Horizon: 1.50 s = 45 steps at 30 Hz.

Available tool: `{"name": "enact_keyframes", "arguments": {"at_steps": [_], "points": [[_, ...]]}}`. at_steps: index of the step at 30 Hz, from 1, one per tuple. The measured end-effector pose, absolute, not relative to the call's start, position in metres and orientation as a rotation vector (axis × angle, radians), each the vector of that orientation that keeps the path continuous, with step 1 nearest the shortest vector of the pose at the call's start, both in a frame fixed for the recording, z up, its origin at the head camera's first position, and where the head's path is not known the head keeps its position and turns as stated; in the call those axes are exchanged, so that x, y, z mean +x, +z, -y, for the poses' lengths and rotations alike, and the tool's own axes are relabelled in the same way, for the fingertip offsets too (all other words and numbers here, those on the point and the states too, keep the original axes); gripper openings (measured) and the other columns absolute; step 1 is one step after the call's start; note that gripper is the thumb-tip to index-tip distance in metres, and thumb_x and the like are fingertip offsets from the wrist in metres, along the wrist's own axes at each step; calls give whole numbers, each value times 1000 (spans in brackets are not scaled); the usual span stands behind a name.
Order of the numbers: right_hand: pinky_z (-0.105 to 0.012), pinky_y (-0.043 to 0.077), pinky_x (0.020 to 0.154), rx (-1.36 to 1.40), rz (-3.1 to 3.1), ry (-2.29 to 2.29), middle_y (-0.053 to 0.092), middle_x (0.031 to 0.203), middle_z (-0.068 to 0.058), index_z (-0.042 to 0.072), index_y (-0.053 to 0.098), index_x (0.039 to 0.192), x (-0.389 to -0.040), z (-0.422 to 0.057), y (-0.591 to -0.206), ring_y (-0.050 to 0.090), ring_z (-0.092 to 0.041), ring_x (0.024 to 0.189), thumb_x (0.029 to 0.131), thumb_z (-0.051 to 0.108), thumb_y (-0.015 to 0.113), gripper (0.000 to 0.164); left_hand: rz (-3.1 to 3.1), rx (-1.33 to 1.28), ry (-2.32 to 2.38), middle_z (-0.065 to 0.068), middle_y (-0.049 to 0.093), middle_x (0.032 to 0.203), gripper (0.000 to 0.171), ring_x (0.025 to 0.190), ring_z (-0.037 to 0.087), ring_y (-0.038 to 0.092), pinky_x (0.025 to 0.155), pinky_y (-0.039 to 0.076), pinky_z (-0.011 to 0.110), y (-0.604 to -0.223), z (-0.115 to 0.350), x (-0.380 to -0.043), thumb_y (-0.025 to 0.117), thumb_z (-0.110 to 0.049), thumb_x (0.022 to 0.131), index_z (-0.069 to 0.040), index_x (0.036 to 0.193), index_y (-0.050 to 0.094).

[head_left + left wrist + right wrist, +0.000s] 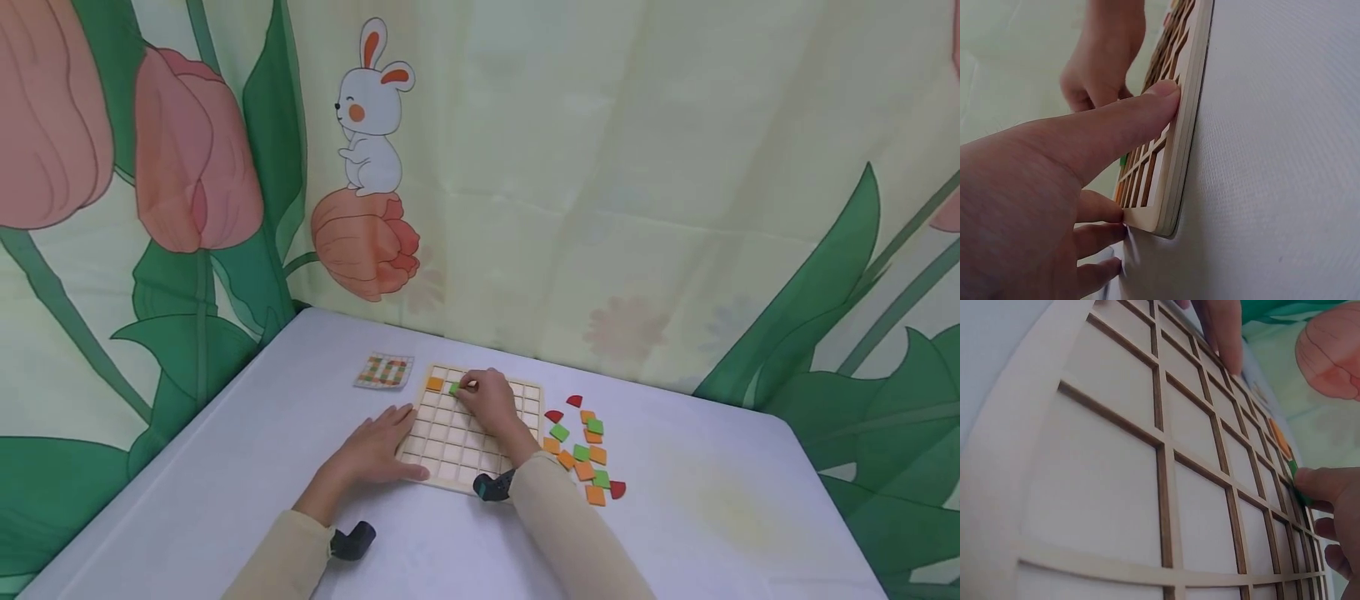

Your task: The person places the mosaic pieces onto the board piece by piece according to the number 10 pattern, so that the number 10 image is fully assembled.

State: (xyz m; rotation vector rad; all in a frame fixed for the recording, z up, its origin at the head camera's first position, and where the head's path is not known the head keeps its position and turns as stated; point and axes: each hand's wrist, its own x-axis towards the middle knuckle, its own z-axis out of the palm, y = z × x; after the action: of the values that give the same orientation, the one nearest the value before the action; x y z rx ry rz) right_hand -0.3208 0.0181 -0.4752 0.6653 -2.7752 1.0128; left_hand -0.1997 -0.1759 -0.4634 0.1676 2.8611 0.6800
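Observation:
A wooden grid board (pixel 450 450) with square cells lies on the table. An orange square tile (pixel 434 384) sits in a cell near its far left corner. My right hand (pixel 491 404) reaches over the far part of the board and pinches a green square tile (pixel 1298 481) by its edge, at the cells beside the orange tile. My left hand (pixel 378 447) rests at the board's near left corner, its thumb (pixel 1141 106) extended onto the front rim and its other fingers along the left side.
Loose orange tiles (pixel 595 496), green tiles and several red quarter-round pieces (pixel 618 489) lie scattered right of the board. A printed pattern card (pixel 384 371) lies behind its left side. A curtain with a rabbit (pixel 372 125) and tulips hangs behind the table.

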Motion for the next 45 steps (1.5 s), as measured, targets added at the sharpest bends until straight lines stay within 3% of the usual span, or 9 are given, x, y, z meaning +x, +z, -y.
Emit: {"name": "enact_keyframes", "arguments": {"at_steps": [11, 15, 25, 34, 45], "points": [[-26, 49, 67, 663, 2754, 894, 67, 87, 1, 15, 77, 93, -322, -7, -476, 56, -13, 81, 87, 22, 73, 11, -2861, 184, 666, 12, 26, 160, 101, 150, 35, 18, 120, 17, 58, -462, 173, -199, 73, -58, 76, -6, 151, 31], [-27, 47, 66, 684, 2780, 921, 65, 88, 0, 16, 77, 96, -321, -6, -474, 53, -13, 80, 88, 22, 71, 11, -2861, 166, 659, 11, 26, 160, 101, 150, 34, 17, 120, 17, 57, -461, 175, -198, 73, -58, 76, -6, 151, 30], [-32, 48, 78, 725, 2816, 1090, 66, 104, -4, 15, 73, 108, -316, -19, -468, 49, -14, 86, 89, 18, 70, 20, -2866, 167, 659, 14, 26, 160, 101, 149, 37, 18, 120, 17, 58, -463, 173, -201, 74, -57, 75, -5, 151, 32], [-34, 51, 78, 630, 2855, 1133, 62, 103, -5, 15, 73, 109, -307, -37, -462, 57, -20, 96, 90, 22, 68, 21, -2859, 190, 662, 15, 25, 160, 102, 149, 38, 18, 120, 17, 59, -464, 175, -201, 72, -58, 76, -4, 151, 30], [-32, 51, 76, 561, 2811, 1154, 69, 113, -4, 11, 73, 108, -297, -65, -458, 59, -23, 100, 88, 20, 72, 22, -2868, 230, 654, 19, 25, 159, 103, 147, 42, 19, 118, 17, 62, -464, 176, -201, 71, -58, 76, -1, 151, 29]]}}
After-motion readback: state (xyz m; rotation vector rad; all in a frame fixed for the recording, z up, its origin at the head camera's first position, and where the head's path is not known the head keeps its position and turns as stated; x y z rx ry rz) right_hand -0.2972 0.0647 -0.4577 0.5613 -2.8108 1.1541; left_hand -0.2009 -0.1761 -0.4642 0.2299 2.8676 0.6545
